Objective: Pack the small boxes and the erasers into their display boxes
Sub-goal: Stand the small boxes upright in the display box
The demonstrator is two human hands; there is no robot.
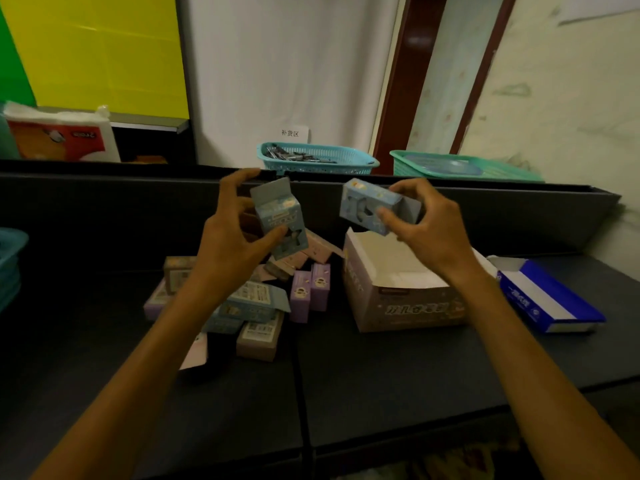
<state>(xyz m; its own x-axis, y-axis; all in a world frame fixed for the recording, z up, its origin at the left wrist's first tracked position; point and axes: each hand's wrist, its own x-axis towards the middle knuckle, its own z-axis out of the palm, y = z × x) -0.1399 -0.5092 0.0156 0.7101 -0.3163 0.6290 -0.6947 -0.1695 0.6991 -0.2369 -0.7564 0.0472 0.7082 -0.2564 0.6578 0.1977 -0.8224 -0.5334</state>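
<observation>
Both hands gripping: left hand (230,233) one blue box (282,221) (flap up), right hand (427,226) another blue box (370,206), above dark table (398,375)

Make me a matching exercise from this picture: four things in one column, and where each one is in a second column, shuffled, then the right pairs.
Things
1. upright blue box with its top flap open
2. blue box held on its side
3. pink display box
4. blue and white carton

Places
A. lying on the table, right of the display box
B. in the left hand
C. standing open on the table under the right hand
D. in the right hand

Pairs: 1-B, 2-D, 3-C, 4-A
</observation>
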